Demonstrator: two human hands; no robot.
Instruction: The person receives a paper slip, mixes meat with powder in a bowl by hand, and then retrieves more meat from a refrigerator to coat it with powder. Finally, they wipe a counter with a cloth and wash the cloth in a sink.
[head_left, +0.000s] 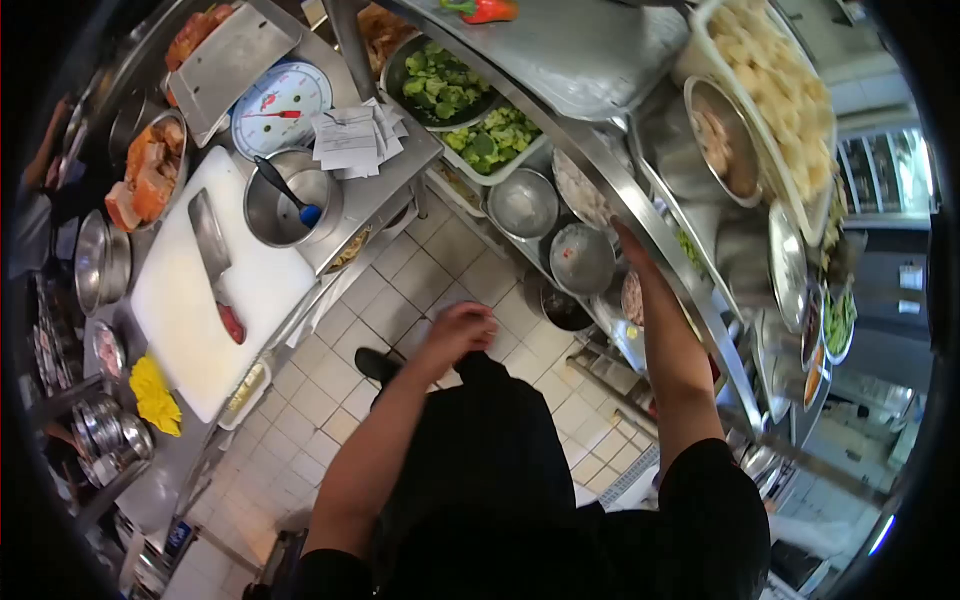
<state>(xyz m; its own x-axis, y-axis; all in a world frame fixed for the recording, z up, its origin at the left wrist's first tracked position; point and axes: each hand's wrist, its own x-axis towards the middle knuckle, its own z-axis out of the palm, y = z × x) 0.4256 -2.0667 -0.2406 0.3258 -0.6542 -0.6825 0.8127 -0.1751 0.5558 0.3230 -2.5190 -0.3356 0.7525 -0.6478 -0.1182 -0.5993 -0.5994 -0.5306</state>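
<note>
My left hand (462,328) hangs over the tiled floor in front of my body. Its fingers are loosely bent, slightly blurred, and nothing shows in them. My right arm reaches under the steel shelf's edge (680,265). My right hand (628,240) is partly behind that edge, so its fingers are hidden. Closest to it is a container of pale, whitish food (580,185). Beside that stand a metal bowl with small red bits (582,258) and another metal bowl (523,203).
Left counter: a white cutting board (165,290) with a cleaver (210,235), a pot (268,218) with a blue-tipped brush, a dial scale (285,92), paper slips (348,140) and a yellow cloth (153,395). Chopped greens (495,140) fill a tub ahead. A tray of pale pieces (775,80) stands upper right.
</note>
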